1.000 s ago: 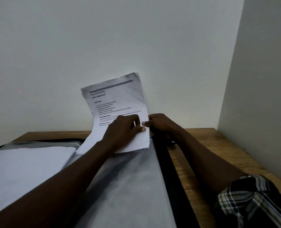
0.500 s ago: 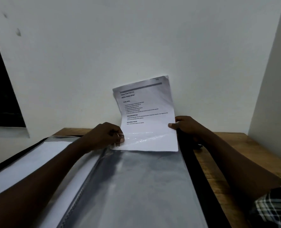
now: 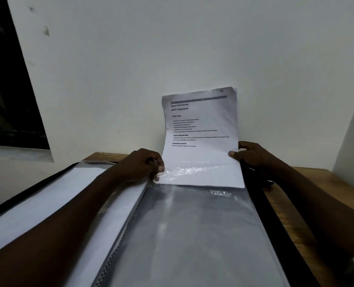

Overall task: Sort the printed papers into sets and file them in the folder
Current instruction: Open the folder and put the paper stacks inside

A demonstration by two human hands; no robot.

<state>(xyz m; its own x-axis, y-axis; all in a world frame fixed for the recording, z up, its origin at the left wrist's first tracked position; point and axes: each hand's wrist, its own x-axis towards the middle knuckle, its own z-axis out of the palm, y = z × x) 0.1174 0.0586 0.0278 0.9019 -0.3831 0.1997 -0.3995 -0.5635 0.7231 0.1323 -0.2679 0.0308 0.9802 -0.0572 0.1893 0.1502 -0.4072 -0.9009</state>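
Pinched the clear plastic sleeve (image 3: 192,235) of the black folder (image 3: 254,195) with the left hand (image 3: 143,165), gripped with the right hand (image 3: 252,155) the white printed paper set (image 3: 201,129), lower end tucked into that sleeve

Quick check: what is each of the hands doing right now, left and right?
Left hand: pinches the open top edge of the clear plastic folder sleeve.
Right hand: pinches the right edge of the printed white paper sheets.

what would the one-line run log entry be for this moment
state: printed papers bottom edge in clear sleeve of folder, top upright | left grip: pinches sleeve mouth | right grip: holds papers' right edge
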